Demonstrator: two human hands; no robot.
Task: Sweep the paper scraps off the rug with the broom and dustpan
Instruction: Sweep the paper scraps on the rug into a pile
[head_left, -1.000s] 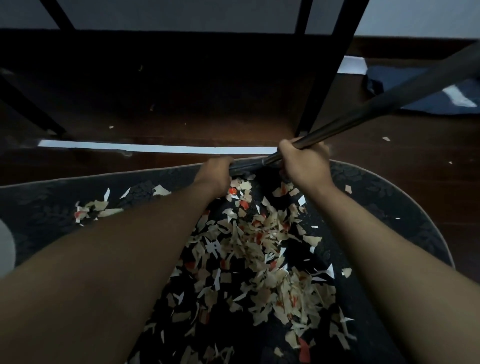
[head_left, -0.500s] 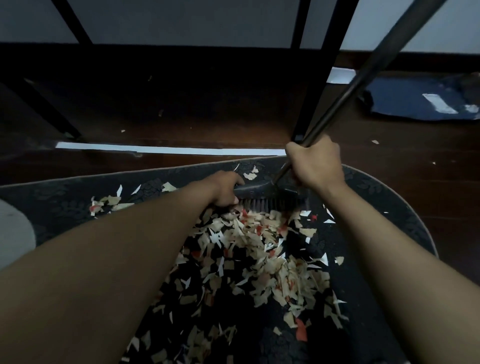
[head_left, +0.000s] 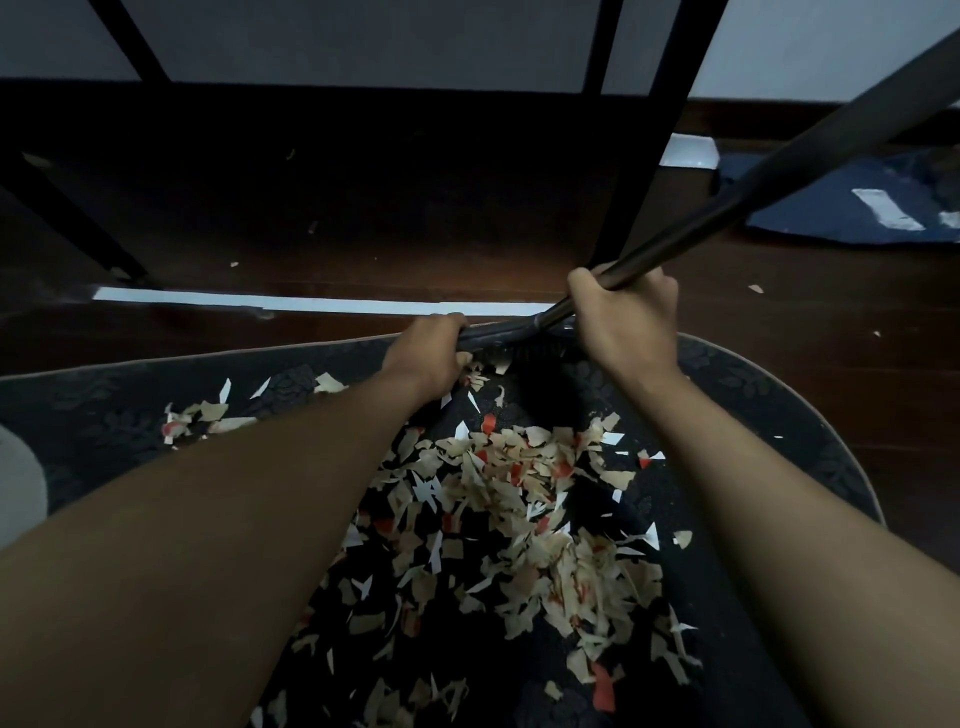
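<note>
A dark patterned rug lies on the wood floor, strewn with tan, white and red paper scraps. A black broom has its head at the rug's far edge; its long handle slants up to the right. My left hand grips the left end of the broom head. My right hand grips the handle just above the head. A smaller patch of scraps lies on the rug's left. No dustpan is in view.
Black metal furniture legs stand on the dark wood floor just beyond the rug. A white strip runs along the floor. A dark blue cloth lies at the far right. A pale object sits at the left edge.
The broom head has gone back from the scrap pile to the rug's far edge, both hands moving with it. The handle now slants lower to the right.
</note>
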